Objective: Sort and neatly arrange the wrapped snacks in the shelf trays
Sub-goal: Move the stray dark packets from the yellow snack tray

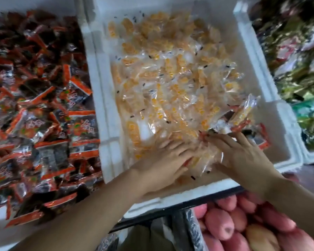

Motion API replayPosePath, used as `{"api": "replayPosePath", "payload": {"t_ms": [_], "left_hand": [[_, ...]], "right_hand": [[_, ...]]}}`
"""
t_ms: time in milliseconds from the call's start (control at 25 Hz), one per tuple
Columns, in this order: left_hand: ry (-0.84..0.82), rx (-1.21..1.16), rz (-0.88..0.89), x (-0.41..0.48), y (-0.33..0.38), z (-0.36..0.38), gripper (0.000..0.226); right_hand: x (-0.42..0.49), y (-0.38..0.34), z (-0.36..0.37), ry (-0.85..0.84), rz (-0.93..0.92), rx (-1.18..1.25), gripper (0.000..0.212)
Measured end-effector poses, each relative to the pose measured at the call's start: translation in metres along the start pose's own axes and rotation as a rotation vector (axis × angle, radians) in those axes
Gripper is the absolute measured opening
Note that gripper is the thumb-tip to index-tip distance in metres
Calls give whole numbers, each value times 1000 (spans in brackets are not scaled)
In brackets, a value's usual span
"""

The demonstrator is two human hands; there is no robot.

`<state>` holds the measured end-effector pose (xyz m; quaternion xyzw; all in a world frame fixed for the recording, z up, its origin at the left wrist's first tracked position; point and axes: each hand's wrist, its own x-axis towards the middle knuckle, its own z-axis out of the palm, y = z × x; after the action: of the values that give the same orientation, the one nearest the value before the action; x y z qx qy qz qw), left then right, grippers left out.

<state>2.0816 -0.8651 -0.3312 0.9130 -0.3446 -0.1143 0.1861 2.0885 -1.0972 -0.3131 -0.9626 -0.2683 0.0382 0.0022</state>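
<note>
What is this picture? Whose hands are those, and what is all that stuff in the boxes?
A person wears a camera on their head, so you look down on their own two hands. The left hand lies flat on yellow snacks in clear wrappers, which fill the white tray. The right hand touches a few stray packets with red edges, in that tray's near right corner. Neither hand plainly grips anything. To the left lie heaps of red packets, far right are green packets, and pink apples sit below.
</note>
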Motion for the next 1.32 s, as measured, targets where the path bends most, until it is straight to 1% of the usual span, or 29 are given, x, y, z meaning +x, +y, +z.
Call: {"api": "replayPosePath", "payload": {"t_ms": [80, 120, 200, 280, 360, 400, 440, 520, 560, 600, 640, 680, 720, 760, 800, 840, 880, 1000, 1080, 1200, 1280, 1320], "left_hand": [[-6, 137, 17, 5, -8, 1, 53], [7, 180, -5, 6, -12, 3, 52], [76, 185, -42, 5, -21, 0, 48], [142, 213, -85, 6, -26, -11, 54], [165, 270, -141, 7, -34, -23, 60], [171, 295, -193, 7, -38, -29, 59], [189, 310, -248, 7, -39, -33, 54], [248, 300, -312, 6, -33, -37, 36], [272, 271, -294, 6, -26, -37, 24], [286, 233, -240, 6, -17, -34, 14], [281, 183, -170, 7, -8, -29, 15], [250, 137, -96, 8, -2, -23, 21], [196, 123, -26, 10, 2, -15, 24], [147, 153, 28, 11, 3, -5, 24], [96, 204, 45, 13, 3, 4, 26], [48, 255, 26, 15, 2, 10, 34], [19, 267, -19, 17, 2, 10, 41], [57, 240, -163, 23, 0, 1, 40], [37, 255, -239, 25, -2, -6, 47], [-79, 237, -321, 26, -1, -7, 65], [-94, 71, -379, 23, -1, -7, 71], [-77, -29, -393, 19, 0, -6, 69]], "right_hand": [[1, 1, 5, 0, -71, -9, 79], [3, 0, 7, 14, -114, -15, 75], [8, -1, 10, 65, -168, 7, 61], [14, 2, 9, 127, -173, 80, 41], [24, 4, -1, 146, -108, 169, 17], [32, 4, -8, 157, -42, 202, 9], [42, 4, -15, 172, 49, 238, 6], [58, 7, -23, 214, 254, 312, 19], [63, 7, -26, 253, 315, 344, 28], [64, 6, -27, 316, 317, 365, 33], [61, 4, -27, 367, 263, 379, 31], [55, 3, -24, 354, 163, 411, 25], [47, 2, -18, 288, 34, 415, 21], [38, 4, -7, 202, -90, 366, 20], [30, 8, 4, 133, -171, 280, 23], [25, 13, 13, 88, -195, 215, 30], [23, 18, 17, 44, -171, 187, 36], [26, 24, 19, 30, -50, 162, 53], [28, 22, 20, 47, -3, 128, 55], [31, 20, 18, 51, 72, 92, 51], [32, 21, 14, 34, 123, 89, 51], [30, 22, 11, 48, 133, 113, 50]]}}
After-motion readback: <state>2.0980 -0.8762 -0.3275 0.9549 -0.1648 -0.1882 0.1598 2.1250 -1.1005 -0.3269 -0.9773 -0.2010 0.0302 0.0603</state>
